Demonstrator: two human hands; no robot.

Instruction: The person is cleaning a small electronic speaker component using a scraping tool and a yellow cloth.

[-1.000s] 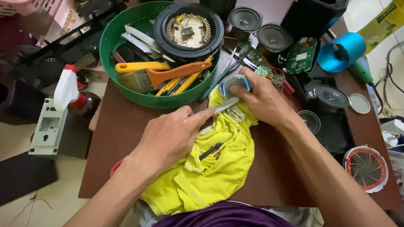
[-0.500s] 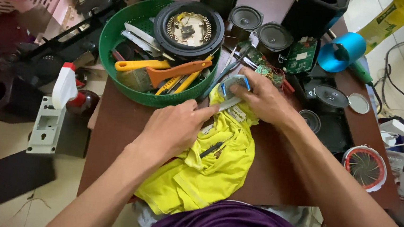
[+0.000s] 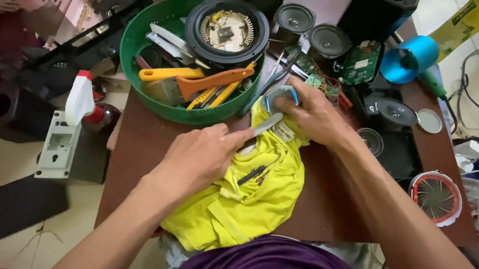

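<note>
My left hand (image 3: 201, 157) rests on a crumpled yellow cloth (image 3: 246, 199) and grips a flat grey metal blade (image 3: 266, 123) that points up and right. My right hand (image 3: 314, 114) presses down on the cloth's far end and holds a small round part with a blue rim (image 3: 280, 93). The blade's tip lies just below that part. A small dark screwdriver (image 3: 251, 174) lies on the cloth between my hands.
A green basket (image 3: 140, 32) at the back holds a black speaker unit (image 3: 227, 30), orange and yellow tools and metal blades. Speaker cones, green circuit boards (image 3: 360, 61), a blue funnel-shaped part (image 3: 410, 56) and a red-rimmed coil (image 3: 436, 197) crowd the brown table (image 3: 137, 144). A white spray bottle (image 3: 79, 98) stands left.
My left hand has shifted slightly right with the blade, bringing its tip closer to the blue-rimmed part. My right hand stays in place.
</note>
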